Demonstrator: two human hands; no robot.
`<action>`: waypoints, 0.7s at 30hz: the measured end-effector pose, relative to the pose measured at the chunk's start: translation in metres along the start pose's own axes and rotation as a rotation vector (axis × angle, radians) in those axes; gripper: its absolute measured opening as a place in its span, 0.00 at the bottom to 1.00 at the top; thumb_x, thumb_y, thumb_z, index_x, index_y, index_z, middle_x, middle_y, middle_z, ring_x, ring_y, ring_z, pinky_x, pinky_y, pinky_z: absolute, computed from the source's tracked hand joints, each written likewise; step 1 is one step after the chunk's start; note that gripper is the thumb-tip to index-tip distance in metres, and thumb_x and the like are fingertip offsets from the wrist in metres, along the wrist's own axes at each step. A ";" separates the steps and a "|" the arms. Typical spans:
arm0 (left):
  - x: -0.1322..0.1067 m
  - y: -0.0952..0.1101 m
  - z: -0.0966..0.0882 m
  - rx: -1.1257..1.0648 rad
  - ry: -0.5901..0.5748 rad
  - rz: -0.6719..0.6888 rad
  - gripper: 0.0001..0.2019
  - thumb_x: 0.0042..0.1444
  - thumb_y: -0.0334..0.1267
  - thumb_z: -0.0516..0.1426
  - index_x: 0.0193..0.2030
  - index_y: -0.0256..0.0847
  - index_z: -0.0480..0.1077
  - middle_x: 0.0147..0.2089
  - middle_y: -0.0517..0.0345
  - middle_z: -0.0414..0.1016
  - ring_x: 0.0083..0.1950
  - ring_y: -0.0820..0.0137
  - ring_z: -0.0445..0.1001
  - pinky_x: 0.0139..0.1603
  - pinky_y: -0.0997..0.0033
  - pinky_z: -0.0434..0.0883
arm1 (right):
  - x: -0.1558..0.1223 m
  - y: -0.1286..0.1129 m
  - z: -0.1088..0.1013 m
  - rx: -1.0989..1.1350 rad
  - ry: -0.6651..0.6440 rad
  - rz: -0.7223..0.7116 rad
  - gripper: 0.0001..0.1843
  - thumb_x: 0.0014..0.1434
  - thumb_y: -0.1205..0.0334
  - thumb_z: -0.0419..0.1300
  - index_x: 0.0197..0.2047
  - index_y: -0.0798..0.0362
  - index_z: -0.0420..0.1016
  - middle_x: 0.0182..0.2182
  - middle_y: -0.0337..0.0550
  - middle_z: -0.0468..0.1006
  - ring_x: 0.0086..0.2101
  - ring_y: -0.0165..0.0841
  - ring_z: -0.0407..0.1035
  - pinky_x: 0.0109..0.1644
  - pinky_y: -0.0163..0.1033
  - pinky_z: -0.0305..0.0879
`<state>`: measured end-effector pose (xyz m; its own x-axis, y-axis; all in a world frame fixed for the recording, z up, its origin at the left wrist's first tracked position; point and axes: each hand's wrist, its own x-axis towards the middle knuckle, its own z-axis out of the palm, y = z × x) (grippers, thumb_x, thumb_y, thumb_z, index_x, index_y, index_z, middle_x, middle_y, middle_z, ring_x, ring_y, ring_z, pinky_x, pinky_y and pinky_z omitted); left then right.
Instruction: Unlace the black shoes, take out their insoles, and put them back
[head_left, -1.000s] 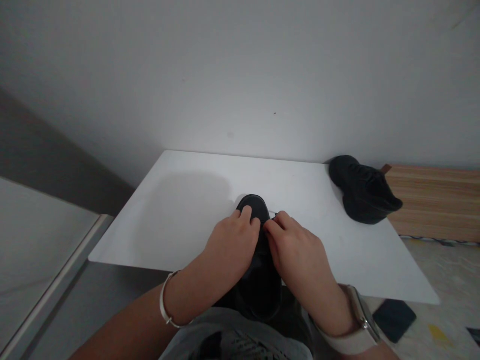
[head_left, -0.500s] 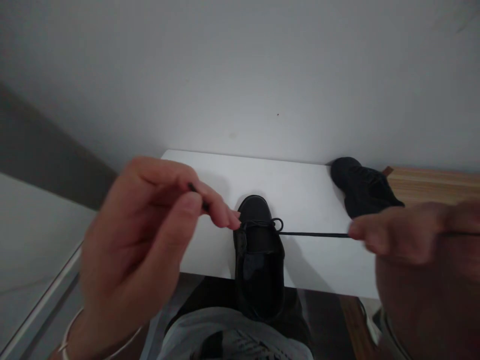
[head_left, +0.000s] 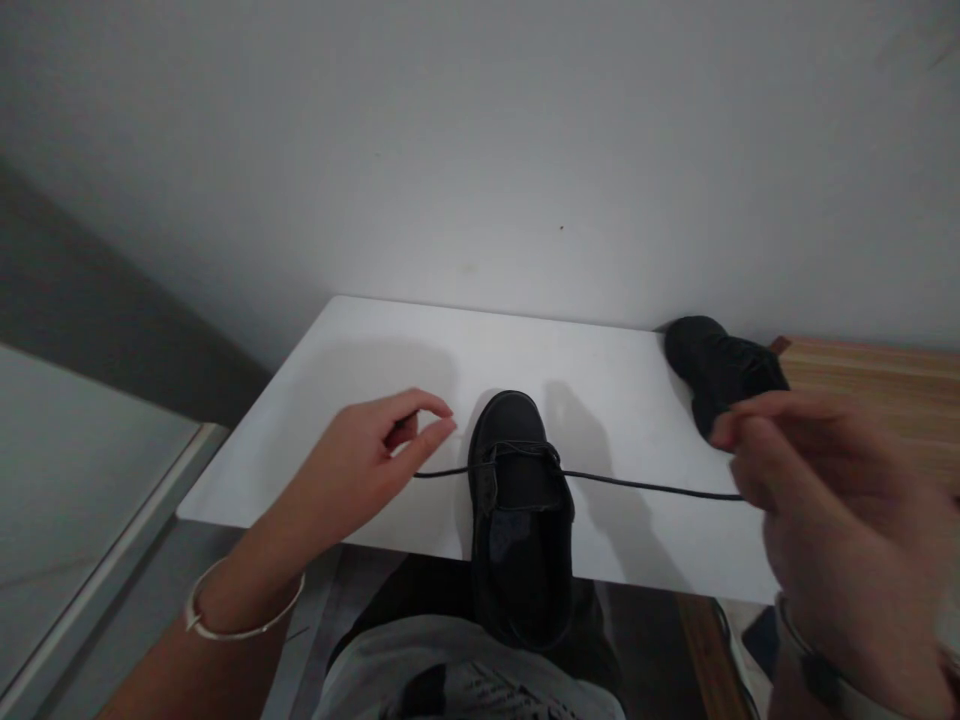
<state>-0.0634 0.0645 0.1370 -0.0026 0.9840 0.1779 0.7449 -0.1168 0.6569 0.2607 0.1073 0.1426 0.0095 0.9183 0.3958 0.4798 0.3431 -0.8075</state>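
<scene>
Thumb and forefinger close together on each, left hand (head_left: 367,452) and right hand (head_left: 836,505) flank a black shoe (head_left: 511,420). Whether either grips its outstretched lace (head_left: 645,487) is hard to tell.

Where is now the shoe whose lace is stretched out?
In the head view, the shoe is at lower middle, between the left hand and right hand, reaching past the near edge of the white table.

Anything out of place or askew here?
The near shoe has its heel past the near edge of the white tabletop, and the other shoe sits angled differently toward the right end, partly behind the right hand. No spill or damage shows.
</scene>
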 end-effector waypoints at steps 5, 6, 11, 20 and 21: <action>0.001 -0.008 0.030 -0.100 -0.389 0.108 0.11 0.67 0.43 0.56 0.39 0.41 0.76 0.30 0.62 0.72 0.30 0.73 0.67 0.31 0.74 0.63 | -0.012 0.001 0.036 -0.141 -0.557 0.009 0.19 0.66 0.45 0.59 0.51 0.49 0.75 0.38 0.44 0.83 0.21 0.29 0.66 0.22 0.36 0.59; -0.001 -0.008 0.032 -0.136 -0.405 0.111 0.11 0.67 0.42 0.55 0.37 0.41 0.75 0.31 0.62 0.72 0.31 0.73 0.68 0.31 0.75 0.63 | -0.015 0.003 0.039 -0.161 -0.613 0.010 0.21 0.65 0.45 0.61 0.53 0.50 0.75 0.36 0.43 0.83 0.20 0.29 0.66 0.22 0.36 0.58; -0.015 -0.004 0.040 -0.277 -0.322 0.018 0.12 0.68 0.41 0.54 0.33 0.41 0.71 0.40 0.56 0.72 0.41 0.70 0.72 0.39 0.72 0.71 | -0.024 0.002 0.041 -0.160 -0.713 -0.014 0.15 0.69 0.51 0.56 0.34 0.50 0.75 0.21 0.36 0.74 0.22 0.32 0.68 0.26 0.35 0.62; -0.031 0.001 0.049 -0.610 -0.277 -0.152 0.11 0.67 0.41 0.56 0.32 0.43 0.72 0.60 0.48 0.74 0.76 0.58 0.58 0.63 0.55 0.75 | -0.032 0.006 0.047 0.107 -0.693 0.106 0.21 0.69 0.49 0.56 0.26 0.50 0.72 0.53 0.49 0.81 0.58 0.45 0.72 0.60 0.49 0.70; -0.032 0.003 0.047 -0.632 -0.296 -0.161 0.11 0.66 0.41 0.57 0.32 0.43 0.72 0.61 0.48 0.73 0.76 0.58 0.56 0.63 0.55 0.75 | -0.032 0.006 0.047 0.137 -0.705 0.126 0.21 0.69 0.49 0.56 0.26 0.50 0.71 0.53 0.48 0.81 0.58 0.45 0.72 0.60 0.50 0.70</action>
<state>-0.0295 0.0391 0.0985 0.1680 0.9803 -0.1039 0.2210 0.0653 0.9731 0.2223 0.0893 0.1045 -0.5324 0.8454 -0.0426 0.3974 0.2053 -0.8944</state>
